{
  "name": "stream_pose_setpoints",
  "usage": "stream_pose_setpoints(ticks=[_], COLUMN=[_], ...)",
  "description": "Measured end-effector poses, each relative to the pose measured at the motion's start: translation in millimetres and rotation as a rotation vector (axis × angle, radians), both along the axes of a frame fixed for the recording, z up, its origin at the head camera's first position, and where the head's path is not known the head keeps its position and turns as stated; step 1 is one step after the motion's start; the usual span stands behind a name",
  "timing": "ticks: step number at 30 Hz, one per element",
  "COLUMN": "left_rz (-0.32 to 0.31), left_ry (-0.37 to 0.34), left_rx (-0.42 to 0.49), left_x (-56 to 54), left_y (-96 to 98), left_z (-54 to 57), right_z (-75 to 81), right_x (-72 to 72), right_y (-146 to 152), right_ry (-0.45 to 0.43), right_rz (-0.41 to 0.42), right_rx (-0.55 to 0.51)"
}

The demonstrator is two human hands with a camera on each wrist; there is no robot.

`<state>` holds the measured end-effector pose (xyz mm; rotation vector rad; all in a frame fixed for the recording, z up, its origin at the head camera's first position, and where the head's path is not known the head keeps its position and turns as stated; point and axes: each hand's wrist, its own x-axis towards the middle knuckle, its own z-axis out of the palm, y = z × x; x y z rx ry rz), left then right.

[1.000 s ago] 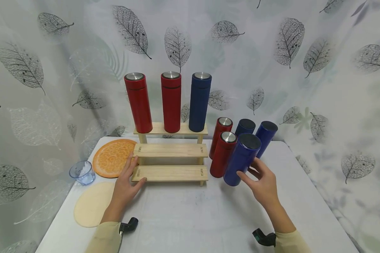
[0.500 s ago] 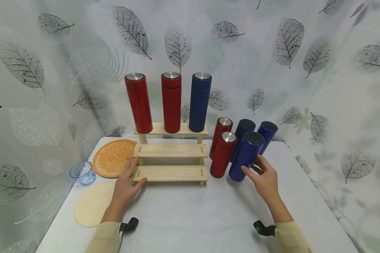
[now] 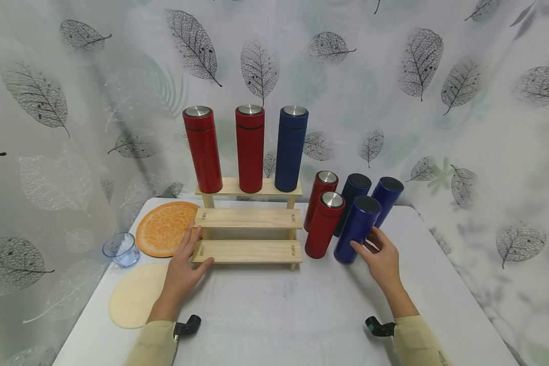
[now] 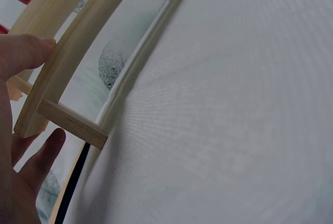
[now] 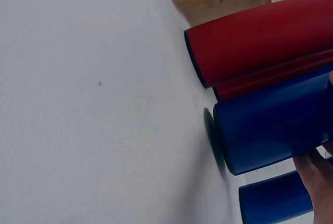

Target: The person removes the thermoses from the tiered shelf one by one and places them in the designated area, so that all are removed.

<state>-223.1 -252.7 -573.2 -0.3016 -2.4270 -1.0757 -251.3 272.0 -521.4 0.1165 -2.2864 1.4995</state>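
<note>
In the head view my right hand [image 3: 383, 258] grips a blue thermos flask [image 3: 358, 229] between thumb and fingers. The right wrist view has the base of this blue thermos flask [image 5: 270, 128] a small gap above the white cloth, with its shadow beside it. A red thermos flask [image 3: 325, 224] stands just left of it. My left hand [image 3: 179, 274] lies at the left end of a three-step wooden rack [image 3: 247, 251]. Its thumb [image 4: 32, 52] touches the bottom step's edge, and the other fingers stretch out straight past the end. Two red flasks and a blue flask [image 3: 292, 150] stand on the top step.
Behind the held flask stand another red flask [image 3: 317, 195], a dark blue flask [image 3: 354, 190] and a blue flask [image 3: 387, 198]. At the left are an orange round mat [image 3: 162, 234], a cream disc [image 3: 134, 297] and a blue glass [image 3: 122, 249]. Leaf-patterned curtains surround the table.
My right hand has moved the blue flask slightly right and lower, away from the front red flask. My left hand stays at the rack.
</note>
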Motion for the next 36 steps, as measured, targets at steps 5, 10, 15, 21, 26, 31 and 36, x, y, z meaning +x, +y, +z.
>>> stream_pose_setpoints(ticks=[5,10,15,21,26,31,36], left_rz=[0.001,0.001,0.009,0.005,0.004,0.013,0.015], left_ry=[-0.004,-0.009,-0.013,-0.011,0.003,0.000,0.002], left_rx=[0.000,0.003,-0.010,-0.009,-0.010,-0.022,-0.017], left_x=[-0.3,0.1,0.8,0.8,0.3,-0.2,-0.5], left_y=[-0.3,0.8,1.0,0.8,0.6,0.6,0.7], left_z=[0.8,2.3,3.3,2.5,0.3,-1.5,-1.6], right_z=[-5.6,-7.3,10.1,-6.1,-9.0,-5.4,-4.2], right_x=[-2.3,-3.6,3.7,-2.6,-4.1,0.0,2.4], right_y=[2.2,4.1,-1.0,11.8,14.6,12.9,11.7], right_ry=[-0.013,-0.017,-0.029,-0.039,-0.053,-0.089,-0.102], right_rz=[0.008,0.014,0.035,0.049,0.056,0.050,0.055], right_rx=[-0.001,-0.006,0.052,0.068,0.073,0.092,0.086])
